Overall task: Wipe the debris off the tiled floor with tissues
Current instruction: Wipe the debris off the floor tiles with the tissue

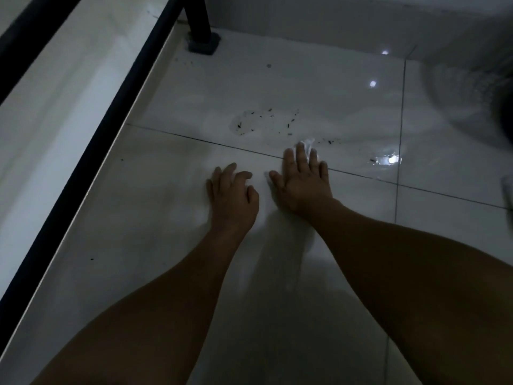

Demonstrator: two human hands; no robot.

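Note:
The light is dim over a glossy white tiled floor (172, 212). My right hand (302, 182) lies flat with straight fingers, pressing a white tissue (306, 144) to the floor; only its far edge shows past my fingertips. Small dark debris (263, 122) is scattered in a wet smear just beyond that hand, with a few specks to its right. My left hand (231, 193) rests on the tile beside it, fingers spread and slightly bent, holding nothing.
A black metal rail (91, 145) runs along the left edge, with a black post and its foot (204, 44) at the back left. More specks lie near that foot. A white wall closes the back. A blurred dark round object (499, 104) sits at right.

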